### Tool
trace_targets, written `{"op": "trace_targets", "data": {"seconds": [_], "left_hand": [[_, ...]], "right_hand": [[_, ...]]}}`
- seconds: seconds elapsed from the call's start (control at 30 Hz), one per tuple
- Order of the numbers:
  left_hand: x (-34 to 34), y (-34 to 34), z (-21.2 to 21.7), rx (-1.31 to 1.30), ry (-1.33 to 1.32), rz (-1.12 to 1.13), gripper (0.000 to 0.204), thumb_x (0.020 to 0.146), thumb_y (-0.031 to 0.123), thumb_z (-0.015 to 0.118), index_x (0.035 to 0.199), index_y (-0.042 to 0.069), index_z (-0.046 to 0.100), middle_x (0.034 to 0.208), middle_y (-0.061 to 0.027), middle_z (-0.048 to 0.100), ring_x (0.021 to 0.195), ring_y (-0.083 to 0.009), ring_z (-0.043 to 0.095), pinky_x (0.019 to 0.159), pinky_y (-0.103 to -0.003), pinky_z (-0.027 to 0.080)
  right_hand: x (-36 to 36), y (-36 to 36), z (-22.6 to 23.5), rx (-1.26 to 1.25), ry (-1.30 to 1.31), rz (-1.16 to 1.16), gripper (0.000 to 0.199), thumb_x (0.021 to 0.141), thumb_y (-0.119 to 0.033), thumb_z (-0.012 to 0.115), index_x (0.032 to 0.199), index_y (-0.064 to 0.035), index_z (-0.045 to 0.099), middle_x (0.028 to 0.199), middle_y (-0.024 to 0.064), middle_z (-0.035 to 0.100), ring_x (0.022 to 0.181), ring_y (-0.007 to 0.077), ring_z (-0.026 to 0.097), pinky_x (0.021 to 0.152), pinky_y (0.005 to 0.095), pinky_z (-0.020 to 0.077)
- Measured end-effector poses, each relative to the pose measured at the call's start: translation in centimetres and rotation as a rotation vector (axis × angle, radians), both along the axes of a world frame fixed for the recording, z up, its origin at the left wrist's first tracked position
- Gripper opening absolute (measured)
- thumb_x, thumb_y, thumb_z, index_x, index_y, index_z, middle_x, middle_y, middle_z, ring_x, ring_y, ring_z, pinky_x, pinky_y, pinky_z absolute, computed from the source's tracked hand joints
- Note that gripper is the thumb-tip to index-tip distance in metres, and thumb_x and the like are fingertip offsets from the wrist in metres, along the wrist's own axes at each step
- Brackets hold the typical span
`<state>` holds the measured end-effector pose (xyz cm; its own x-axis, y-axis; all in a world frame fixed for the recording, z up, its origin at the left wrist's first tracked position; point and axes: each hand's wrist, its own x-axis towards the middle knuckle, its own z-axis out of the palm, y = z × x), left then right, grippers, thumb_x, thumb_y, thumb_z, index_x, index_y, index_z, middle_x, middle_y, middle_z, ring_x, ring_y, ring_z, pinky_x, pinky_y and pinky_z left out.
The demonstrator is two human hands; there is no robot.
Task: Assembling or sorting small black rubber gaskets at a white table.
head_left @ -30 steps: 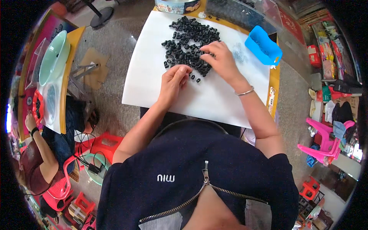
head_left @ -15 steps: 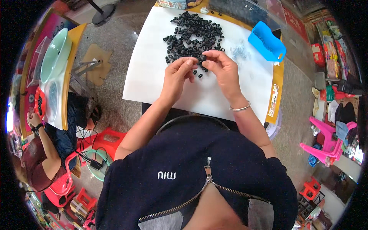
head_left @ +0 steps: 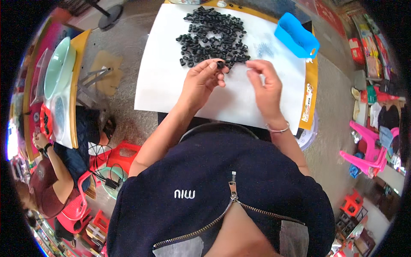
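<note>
In my left hand (head_left: 199, 82) a small black ring-like part (head_left: 220, 64) is pinched between thumb and fingers, its round opening showing. Its other fingers curl below the part. My right hand (head_left: 266, 85), slightly blurred, hovers to the right of it over the white sheet, thumb and forefinger apart, with nothing visible between them. Just beyond both hands lies a spread pile of small black parts (head_left: 214, 36) on the white table sheet (head_left: 162, 81). The right fingertips come close to the pile's near right edge.
A blue plastic bin (head_left: 306, 52) stands at the table's far right. On the left, another person (head_left: 49, 184) sits by a second table with a pale green basin (head_left: 60, 68) and a red bowl (head_left: 45, 122). A pink stool (head_left: 370, 147) stands on the floor at right.
My right hand has moved away to the right from the left hand. The left hand keeps a black part, now turned with its opening visible. The whole view has shifted slightly.
</note>
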<state>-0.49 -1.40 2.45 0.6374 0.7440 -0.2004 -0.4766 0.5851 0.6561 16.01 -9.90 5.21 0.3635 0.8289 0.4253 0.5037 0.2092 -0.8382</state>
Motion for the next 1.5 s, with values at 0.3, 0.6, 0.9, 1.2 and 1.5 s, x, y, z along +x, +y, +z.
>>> {"op": "trace_targets", "data": {"seconds": [0.3,0.6,0.9,1.2,1.5], "left_hand": [[-0.2,-0.7,-1.0,-0.013,0.032,-0.036,0.022,0.093,0.013,0.05,0.11,-0.001,0.056,0.095,-0.011,0.061,0.077,-0.0138,0.058,0.067,-0.028,0.052],[-0.4,-1.3,-1.3,0.007,0.02,-0.105,0.023,0.094,0.014,0.05,0.11,0.0,0.057,0.094,-0.0093,0.059,0.074,-0.0133,0.057,0.066,-0.026,0.051],[-0.5,-1.7,-2.2,-0.074,-0.025,-0.141,0.028,0.094,0.022,0.053,0.111,-0.001,0.056,0.09,-0.007,0.058,0.07,-0.0105,0.055,0.06,-0.023,0.048],[-0.7,-1.7,-2.0,-0.018,0.055,-0.145,0.023,0.092,0.016,0.057,0.107,-0.002,0.059,0.084,-0.0072,0.061,0.063,-0.0121,0.057,0.059,-0.025,0.05],[-1.7,-1.7,-2.2,-0.009,0.033,-0.237,0.025,0.092,0.02,0.055,0.108,0.0,0.058,0.091,-0.0095,0.061,0.065,-0.0121,0.056,0.056,-0.026,0.049]], "right_hand": [[8.1,-4.1,-3.2,-0.14,-0.279,-0.429,0.01,0.079,-0.003,0.063,0.088,-0.0051,0.066,0.087,0.0054,0.062,0.078,0.0173,0.057,0.071,0.0291,0.0464],[4.3,-2.0,-4.1,-0.302,-0.579,-0.265,0.017,0.075,-0.017,0.067,0.089,-0.0079,0.065,0.088,0.0064,0.06,0.088,0.0262,0.051,0.078,0.0375,0.0375],[1.0,-1.6,-0.3,-0.343,0.363,0.039,0.012,0.085,-0.006,0.06,0.094,-0.0015,0.066,0.084,0.003,0.065,0.076,0.0085,0.057,0.069,0.0213,0.0449],[-2.1,0.0,0.8,-0.36,0.399,0.281,0.011,0.087,-0.006,0.059,0.094,0.0006,0.064,0.085,0.0029,0.064,0.077,0.0081,0.058,0.07,0.0214,0.0461],[-2.0,-0.2,-0.1,-0.4,0.382,0.213,0.009,0.086,-0.009,0.062,0.091,-0.0014,0.062,0.08,0.0017,0.062,0.075,0.0072,0.055,0.066,0.0229,0.0458]]}}
